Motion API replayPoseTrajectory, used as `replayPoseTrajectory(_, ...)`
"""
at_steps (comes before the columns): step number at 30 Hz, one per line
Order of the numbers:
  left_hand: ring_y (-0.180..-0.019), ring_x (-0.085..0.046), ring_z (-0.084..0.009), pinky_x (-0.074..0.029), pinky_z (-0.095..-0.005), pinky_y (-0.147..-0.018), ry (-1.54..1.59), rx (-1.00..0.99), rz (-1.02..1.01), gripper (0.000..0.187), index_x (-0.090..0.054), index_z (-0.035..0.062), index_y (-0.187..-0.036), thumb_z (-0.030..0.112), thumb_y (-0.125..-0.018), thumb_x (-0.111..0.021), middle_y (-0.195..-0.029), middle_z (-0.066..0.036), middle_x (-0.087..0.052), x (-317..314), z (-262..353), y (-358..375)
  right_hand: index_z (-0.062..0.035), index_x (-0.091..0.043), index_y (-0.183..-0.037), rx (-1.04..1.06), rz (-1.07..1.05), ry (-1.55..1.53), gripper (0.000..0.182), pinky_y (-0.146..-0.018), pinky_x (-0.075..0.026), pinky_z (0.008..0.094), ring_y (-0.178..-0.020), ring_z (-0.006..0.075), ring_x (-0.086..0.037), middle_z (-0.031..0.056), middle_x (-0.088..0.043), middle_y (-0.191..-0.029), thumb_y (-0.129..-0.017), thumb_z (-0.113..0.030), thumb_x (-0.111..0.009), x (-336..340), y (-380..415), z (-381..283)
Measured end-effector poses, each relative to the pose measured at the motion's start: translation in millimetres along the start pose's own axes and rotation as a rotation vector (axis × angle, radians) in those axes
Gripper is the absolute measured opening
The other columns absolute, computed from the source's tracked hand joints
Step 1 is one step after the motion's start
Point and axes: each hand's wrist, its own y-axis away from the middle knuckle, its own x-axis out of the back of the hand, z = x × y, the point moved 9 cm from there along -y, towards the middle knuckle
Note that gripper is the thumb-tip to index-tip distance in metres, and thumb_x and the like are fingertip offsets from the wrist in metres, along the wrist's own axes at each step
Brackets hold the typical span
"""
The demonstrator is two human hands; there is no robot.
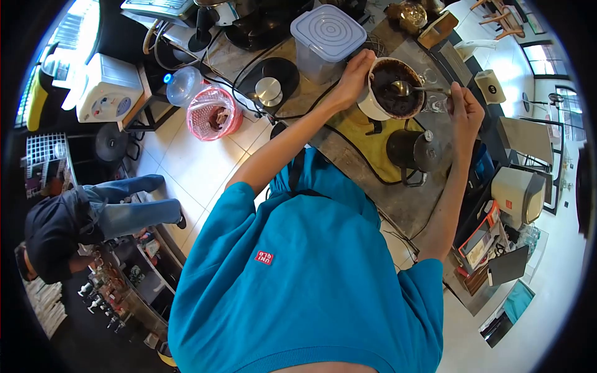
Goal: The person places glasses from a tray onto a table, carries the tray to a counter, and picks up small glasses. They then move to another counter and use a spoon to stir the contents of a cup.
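Note:
My left hand (356,78) grips the side of a white tub (374,107), its fingers closed at the rim. Dark brown, wet-looking contents (387,78) coat the tub's inside. In my right hand (466,112) is the handle of a metal spoon (402,88), whose bowl is inside the tub over the dark contents. A black lidded pot (410,149) with a handle stands near the tub on a yellow cloth (376,146). Beside my left hand is a clear plastic container (314,62) with a pale ridged lid (329,32).
Clear glasses (435,104) stand just beyond the tub. A metal canister (268,91) sits on a round black base, with black cables around it. On the tiled floor is a red basket bin (214,114). Another person (87,224) bends over a counter at left.

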Motion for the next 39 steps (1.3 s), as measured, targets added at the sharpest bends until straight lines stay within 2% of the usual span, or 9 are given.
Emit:
replayPoseTrajectory(1, -0.089, -0.041, -0.0064, -0.037, -0.0227, -0.084, -0.015, -0.019, -0.017, 0.040, -0.049, 0.0068, -0.096, 0.045, -0.105, -0.042, -0.091, 0.003, -0.045, 1, 0, -2, -0.0014, -0.058, -0.072, 0.055, 0.010, 0.057, 0.034, -0.052, -0.030, 0.0216, -0.058, 0.0027, -0.038, -0.0050, -0.046, -0.062, -0.097, -0.024, -0.064, 0, -2, -4)
replayPoseTrajectory(6, -0.088, -0.040, -0.0067, -0.037, -0.0230, -0.084, -0.071, -0.037, -0.026, 0.042, -0.048, 0.0063, -0.095, 0.046, -0.105, -0.041, -0.090, 0.003, -0.045, 2, -2, -4, 0.0022, -0.058, -0.076, 0.136, 0.019, 0.257, 0.034, -0.051, -0.030, 0.0248, -0.058, 0.0041, -0.036, -0.0030, -0.042, -0.060, -0.096, -0.024, -0.064, -18, -2, -10)
replayPoseTrajectory(13, -0.090, -0.041, -0.0070, -0.037, -0.0225, -0.086, -0.139, -0.037, 0.000, 0.043, -0.049, 0.0044, -0.095, 0.044, -0.105, -0.039, -0.091, 0.002, -0.047, 8, -4, -6, -0.0038, -0.057, -0.067, -0.074, -0.075, -0.044, 0.037, -0.049, -0.026, 0.0240, -0.052, 0.0027, -0.036, -0.0054, -0.045, -0.058, -0.098, -0.025, -0.062, -27, -3, 25)
replayPoseTrajectory(20, -0.088, -0.046, -0.0068, -0.041, -0.0229, -0.084, -0.069, 0.033, 0.000, 0.042, -0.053, 0.0040, -0.099, 0.044, -0.105, -0.040, -0.091, 0.001, -0.050, 9, -11, -4, -0.0036, -0.060, -0.069, -0.031, -0.011, -0.110, 0.036, -0.050, -0.030, 0.0222, -0.053, 0.0023, -0.038, -0.0048, -0.048, -0.058, -0.098, -0.025, -0.062, -10, -1, 1)
replayPoseTrajectory(25, -0.092, -0.051, -0.0079, -0.043, -0.0234, -0.087, -0.031, 0.044, 0.046, 0.045, -0.054, 0.0027, -0.106, 0.046, -0.104, -0.042, -0.096, -0.001, -0.055, 14, -17, -5, 0.0008, -0.061, -0.075, 0.085, 0.048, 0.137, 0.036, -0.050, -0.031, 0.0255, -0.053, 0.0057, -0.039, -0.0024, -0.046, -0.057, -0.097, -0.029, -0.062, -9, 5, -11)
replayPoseTrajectory(28, -0.095, -0.053, -0.0084, -0.043, -0.0230, -0.090, -0.083, 0.032, 0.044, 0.048, -0.055, 0.0019, -0.107, 0.048, -0.104, -0.042, -0.099, -0.003, -0.057, 17, -15, -9, 0.0018, -0.062, -0.078, 0.025, 0.020, 0.181, 0.039, -0.051, -0.032, 0.0278, -0.053, 0.0074, -0.039, -0.0016, -0.046, -0.056, -0.096, -0.033, -0.062, -16, 7, 9)
replayPoseTrajectory(30, -0.094, -0.053, -0.0083, -0.043, -0.0234, -0.090, -0.050, 0.048, 0.028, 0.047, -0.056, 0.0024, -0.106, 0.047, -0.104, -0.041, -0.099, -0.003, -0.057, 16, -18, -6, 0.0019, -0.062, -0.076, 0.016, 0.001, 0.174, 0.042, -0.051, -0.032, 0.0289, -0.053, 0.0075, -0.041, -0.0020, -0.046, -0.056, -0.095, -0.036, -0.062, -18, 8, 19)
replayPoseTrajectory(32, -0.090, -0.052, -0.0077, -0.043, -0.0233, -0.087, -0.054, 0.037, 0.029, 0.044, -0.055, 0.0040, -0.101, 0.046, -0.105, -0.040, -0.095, -0.001, -0.056, 16, -17, -6, 0.0009, -0.060, -0.072, -0.052, -0.022, -0.022, 0.042, -0.050, -0.032, 0.0281, -0.053, 0.0066, -0.041, -0.0031, -0.046, -0.056, -0.096, -0.033, -0.062, -23, 7, 27)
replayPoseTrajectory(39, -0.083, -0.046, -0.0066, -0.041, -0.0226, -0.080, -0.119, -0.015, 0.018, 0.040, -0.051, 0.0068, -0.094, 0.042, -0.107, -0.037, -0.087, 0.002, -0.050, 17, -14, -8, -0.0031, -0.062, -0.071, -0.116, -0.066, -0.134, 0.037, -0.050, -0.029, 0.0230, -0.052, 0.0035, -0.038, -0.0050, -0.046, -0.057, -0.097, -0.030, -0.061, -12, 4, 14)
